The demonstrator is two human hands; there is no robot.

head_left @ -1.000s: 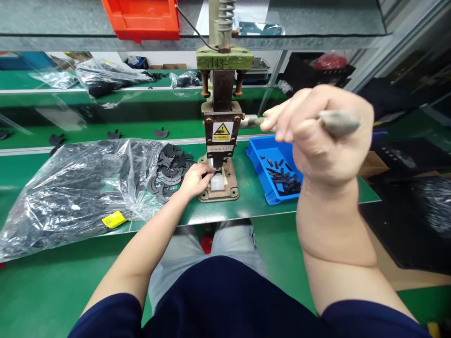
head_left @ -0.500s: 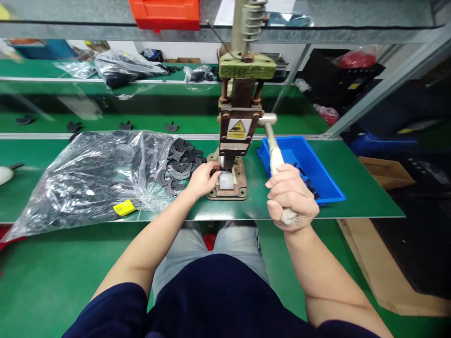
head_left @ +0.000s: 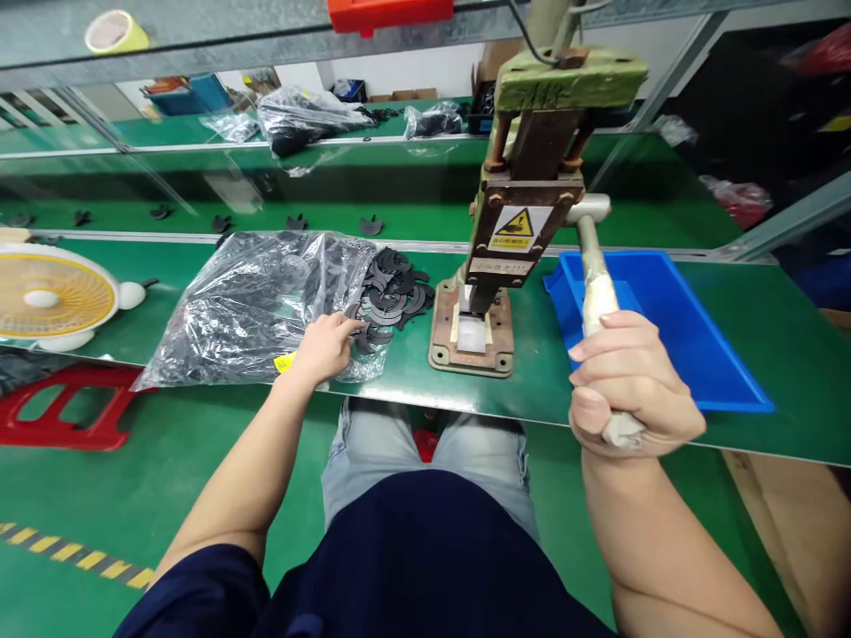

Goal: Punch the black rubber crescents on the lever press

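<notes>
My right hand [head_left: 635, 385] is wrapped around the pale, tape-covered lever [head_left: 598, 288] of a hand press [head_left: 515, 199]. Beside a loose pile of black curved pieces [head_left: 392, 297], my left hand [head_left: 325, 347] reaches with its fingers stretched out, the index fingertip at the pile's near left edge. No piece shows clearly in those fingers. The pile spills from the mouth of a clear plastic bag [head_left: 245, 301] full of dark parts. Below the press ram, a whitish block [head_left: 472, 334] sits on the rusty base plate [head_left: 502, 341].
A blue bin [head_left: 691, 328] stands right of the press, partly behind my right hand. At the left lies a yellow-and-white fan [head_left: 57, 297], above a red stool [head_left: 73, 412]. Several black pieces [head_left: 370, 226] stand in a row farther back. A metal shelf [head_left: 219, 44] crosses overhead.
My left hand has left the press base and moved left to the black pieces. My right hand keeps its hold on the lever. The view has turned left.
</notes>
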